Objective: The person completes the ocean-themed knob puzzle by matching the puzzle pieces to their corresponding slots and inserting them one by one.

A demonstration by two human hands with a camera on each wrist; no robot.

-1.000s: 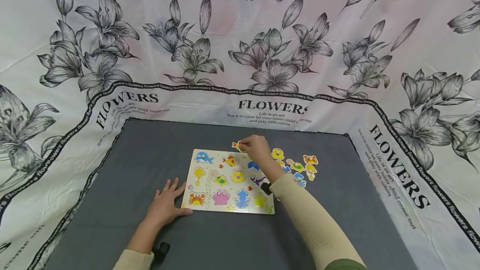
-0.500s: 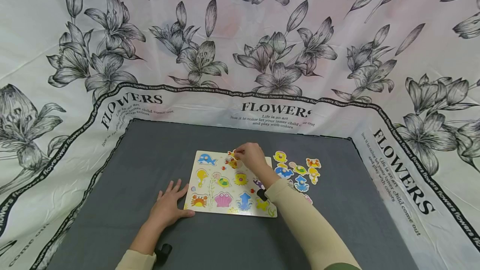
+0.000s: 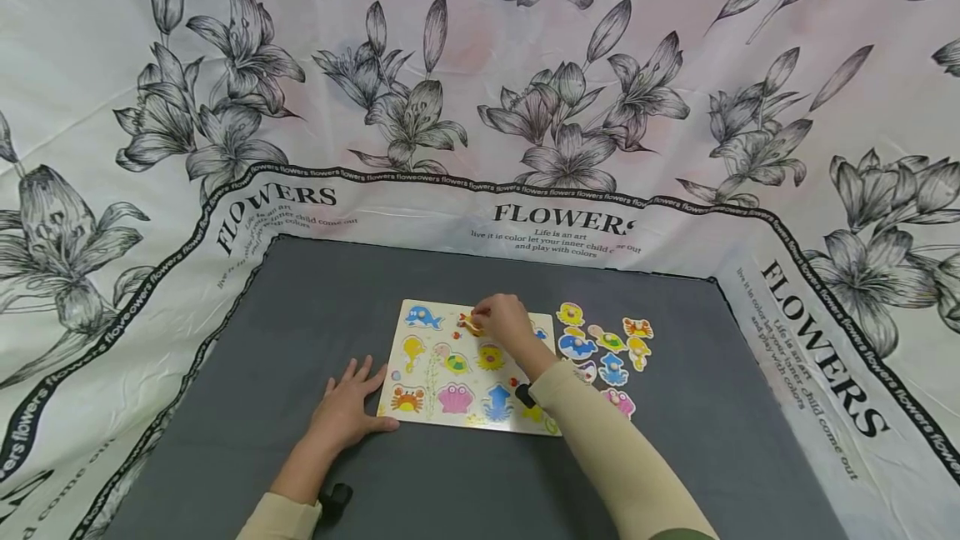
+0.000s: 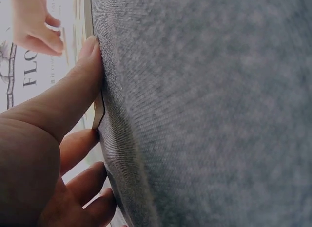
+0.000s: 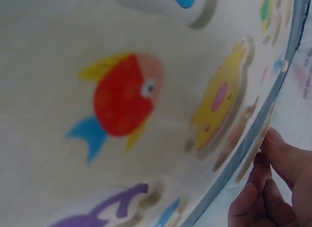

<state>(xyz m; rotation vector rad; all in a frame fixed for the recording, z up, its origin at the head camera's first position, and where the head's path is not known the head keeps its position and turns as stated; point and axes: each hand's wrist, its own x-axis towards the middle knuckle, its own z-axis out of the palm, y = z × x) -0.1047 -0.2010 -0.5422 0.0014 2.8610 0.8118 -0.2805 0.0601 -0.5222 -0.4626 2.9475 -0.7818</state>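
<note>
Between its thumb and fingers, the right hand (image 3: 510,327) pinches a small orange-red fish piece (image 3: 469,324) over the upper middle of the pale picture board (image 3: 442,422). The right wrist view shows the thin piece (image 5: 255,143) edge-on at the fingertips of the right hand (image 5: 270,180); its contact with the board cannot be told. With fingers spread, the left hand (image 3: 341,415) rests at the board's lower left corner. In the left wrist view its thumb (image 4: 73,98) lies along the board's edge (image 4: 98,110).
Right of the board lie several loose sea-animal pieces, among them a blue whale (image 3: 577,347), a crab (image 3: 637,328) and a pink one (image 3: 618,401). Beneath is a dark grey cloth (image 3: 712,440), with a flower-printed sheet (image 3: 420,215) behind and at the sides.
The right hand has carried the fish piece from beyond the board's top edge toward the person, over the printed fish. The left hand has kept its place at the corner; the head view has shifted slightly.
</note>
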